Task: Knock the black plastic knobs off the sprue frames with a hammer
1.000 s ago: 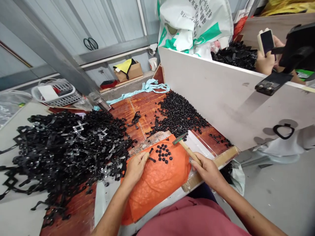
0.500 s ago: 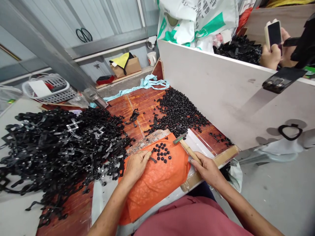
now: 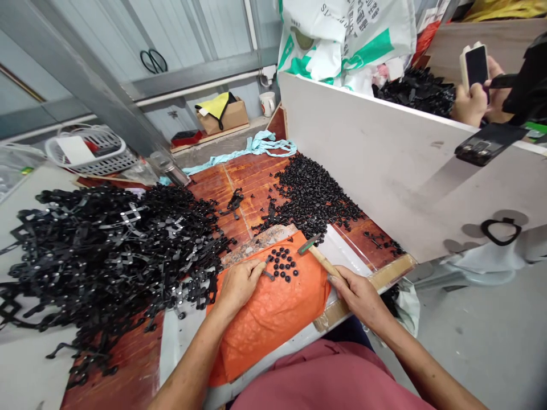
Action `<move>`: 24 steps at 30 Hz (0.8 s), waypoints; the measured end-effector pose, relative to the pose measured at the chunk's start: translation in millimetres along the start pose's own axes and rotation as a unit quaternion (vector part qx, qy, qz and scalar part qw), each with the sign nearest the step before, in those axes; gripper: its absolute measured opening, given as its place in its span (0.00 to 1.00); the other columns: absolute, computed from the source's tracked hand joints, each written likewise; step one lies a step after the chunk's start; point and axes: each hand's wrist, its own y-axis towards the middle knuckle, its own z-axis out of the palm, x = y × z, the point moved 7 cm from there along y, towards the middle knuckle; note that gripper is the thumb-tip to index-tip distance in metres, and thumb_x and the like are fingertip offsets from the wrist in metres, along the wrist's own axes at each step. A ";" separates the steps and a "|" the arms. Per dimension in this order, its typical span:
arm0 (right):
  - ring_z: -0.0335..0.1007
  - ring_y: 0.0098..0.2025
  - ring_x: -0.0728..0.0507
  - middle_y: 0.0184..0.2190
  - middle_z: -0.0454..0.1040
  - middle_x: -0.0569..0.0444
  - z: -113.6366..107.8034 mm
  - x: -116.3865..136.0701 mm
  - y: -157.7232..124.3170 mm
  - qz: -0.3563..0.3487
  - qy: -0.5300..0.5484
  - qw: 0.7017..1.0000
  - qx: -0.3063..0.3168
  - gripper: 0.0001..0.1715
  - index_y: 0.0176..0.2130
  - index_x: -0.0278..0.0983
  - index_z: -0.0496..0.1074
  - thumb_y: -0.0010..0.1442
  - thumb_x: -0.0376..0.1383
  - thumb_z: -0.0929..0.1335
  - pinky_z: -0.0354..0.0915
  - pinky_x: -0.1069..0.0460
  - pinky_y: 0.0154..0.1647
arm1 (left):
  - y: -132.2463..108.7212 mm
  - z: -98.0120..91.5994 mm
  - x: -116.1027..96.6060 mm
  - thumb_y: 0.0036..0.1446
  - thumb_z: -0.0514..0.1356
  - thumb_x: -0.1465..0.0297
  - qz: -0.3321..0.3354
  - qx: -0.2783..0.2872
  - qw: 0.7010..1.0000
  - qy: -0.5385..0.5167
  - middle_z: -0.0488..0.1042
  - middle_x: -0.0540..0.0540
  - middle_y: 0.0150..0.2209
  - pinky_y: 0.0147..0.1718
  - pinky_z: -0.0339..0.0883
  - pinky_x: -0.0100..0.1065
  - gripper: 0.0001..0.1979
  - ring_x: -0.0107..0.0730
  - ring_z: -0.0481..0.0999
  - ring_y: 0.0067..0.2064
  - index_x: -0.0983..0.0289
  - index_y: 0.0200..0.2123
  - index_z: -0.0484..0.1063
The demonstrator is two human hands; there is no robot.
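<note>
My right hand is closed round the wooden handle of a small hammer, whose head hovers just above the far right corner of an orange cloth. On that cloth my left hand pinches a thin black strip piece beside several small black round caps. A large tangle of black linked strip parts lies to the left of my left hand. A heap of small black caps sits beyond the cloth.
A pale board wall stands along the right of the red-brown table. Behind it another person's hands hold a phone. A white basket, a metal flask, a light blue cloth strip and a printed sack lie at the back.
The view has shifted slightly. My left hand has crept a little toward the caps, and the hammer has stayed nearly in place over the cloth's corner.
</note>
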 end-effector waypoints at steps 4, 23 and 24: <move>0.71 0.34 0.43 0.30 0.74 0.57 -2.3 5.6 1.0 -0.012 -0.018 1.000 -0.001 0.22 0.47 0.41 0.73 0.72 0.50 0.58 0.62 0.51 0.36 | 0.1 0.7 1.5 0.68 0.49 0.56 -0.002 0.001 1.000 -0.003 0.80 0.53 0.31 0.33 0.54 0.32 0.24 0.36 0.75 0.34 0.61 0.28 0.76; 0.78 0.50 0.38 0.54 0.78 0.55 -9.5 70.5 20.8 -0.104 -0.208 0.973 -0.014 0.28 0.69 0.55 0.60 0.73 0.41 0.60 0.71 0.46 0.47 | 3.5 3.5 11.1 0.65 0.49 0.53 0.001 -0.007 0.995 -0.101 0.65 0.48 0.23 0.29 0.50 0.31 0.24 0.31 0.65 0.28 0.61 0.22 0.61; 0.78 0.51 0.38 0.55 0.78 0.54 -9.9 69.0 20.7 -0.102 -0.204 0.974 -0.015 0.27 0.68 0.54 0.61 0.73 0.42 0.60 0.71 0.45 0.49 | 3.0 3.2 9.3 0.66 0.49 0.54 0.003 -0.008 0.996 -0.088 0.66 0.48 0.23 0.30 0.51 0.31 0.24 0.32 0.66 0.29 0.61 0.22 0.61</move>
